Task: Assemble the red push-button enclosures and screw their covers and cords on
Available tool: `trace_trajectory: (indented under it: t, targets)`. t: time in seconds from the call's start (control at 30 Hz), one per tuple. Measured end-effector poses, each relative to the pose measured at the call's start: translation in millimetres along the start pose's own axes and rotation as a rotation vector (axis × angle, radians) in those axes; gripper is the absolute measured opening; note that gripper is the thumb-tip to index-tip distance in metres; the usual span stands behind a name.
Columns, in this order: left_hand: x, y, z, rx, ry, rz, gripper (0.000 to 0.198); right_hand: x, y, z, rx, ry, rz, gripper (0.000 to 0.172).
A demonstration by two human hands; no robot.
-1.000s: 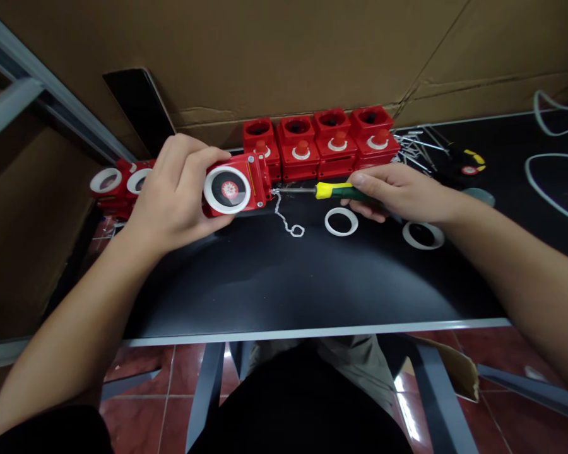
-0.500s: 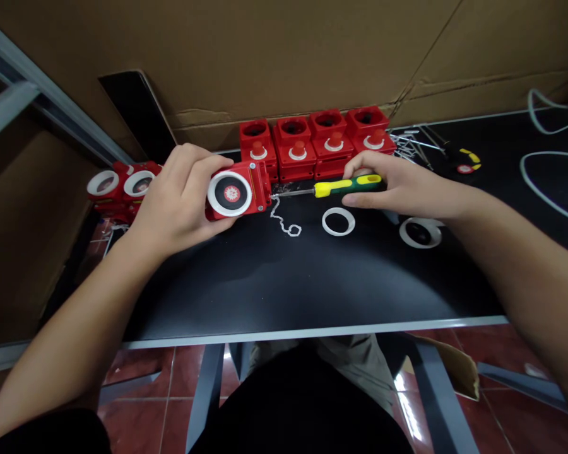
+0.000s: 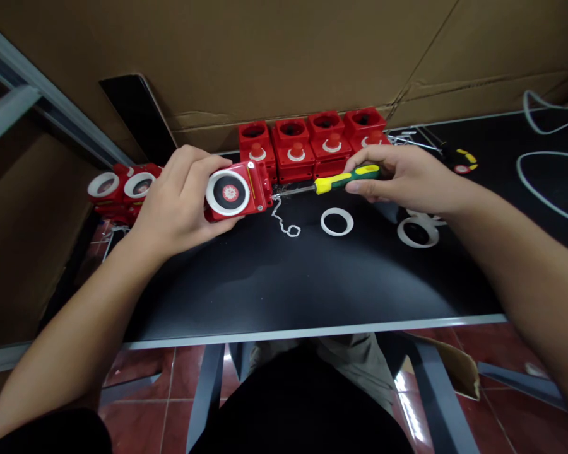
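My left hand (image 3: pixel 177 198) is closed round a red box (image 3: pixel 239 189) with a white ring and a red disc on its face, held on its side above the black table (image 3: pixel 288 284). My right hand (image 3: pixel 402 178) grips the green and yellow handle of a screwdriver (image 3: pixel 343 180). Its metal shaft points left and the tip meets the right side of the red box. A small white chain (image 3: pixel 284 222) hangs from the box onto the table.
Several red boxes with buttons (image 3: pixel 312 148) stand in a row against the cardboard wall. More red units with white rings (image 3: pixel 118 186) lie at the left. A loose white ring (image 3: pixel 337 222) and another ring (image 3: pixel 419 230) lie on the table. Metal pins (image 3: pixel 407 139), a second screwdriver (image 3: pixel 459 157) and white cable (image 3: pixel 544 183) are at right.
My right hand has rolled over the screwdriver handle, going from palm down to fingers on top, and risen slightly. The red box stays in my left hand, almost still.
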State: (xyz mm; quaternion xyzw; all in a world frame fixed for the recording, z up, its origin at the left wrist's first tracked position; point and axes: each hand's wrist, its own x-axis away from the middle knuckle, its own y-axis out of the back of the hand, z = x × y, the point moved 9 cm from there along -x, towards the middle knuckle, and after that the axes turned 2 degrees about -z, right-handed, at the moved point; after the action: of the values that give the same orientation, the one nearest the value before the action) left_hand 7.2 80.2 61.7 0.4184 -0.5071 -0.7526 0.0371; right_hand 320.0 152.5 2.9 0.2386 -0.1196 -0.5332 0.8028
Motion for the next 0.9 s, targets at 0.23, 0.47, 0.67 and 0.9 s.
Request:
trace_trajectory:
  t: [0.23,0.47,0.67,0.9]
  targets:
    - [-1.1,-0.4,-3.6,0.004,0.091,0.09,0.063,6.1,-4.5,12.3,0.096,0.021,-0.022,0.076]
    - [-0.6,-0.3,-1.5,0.006,0.06,0.054,0.069,3.6,-1.8,6.1,0.035,0.043,-0.041,0.064]
    - [-1.5,1.0,3.6,0.01,0.098,0.029,0.067,2.3,2.5,7.0,0.083,0.142,-0.044,0.05]
    - [-2.5,1.4,-0.1,-0.019,0.009,-0.023,0.073,0.8,3.6,-6.1,-0.027,0.035,-0.044,0.048]
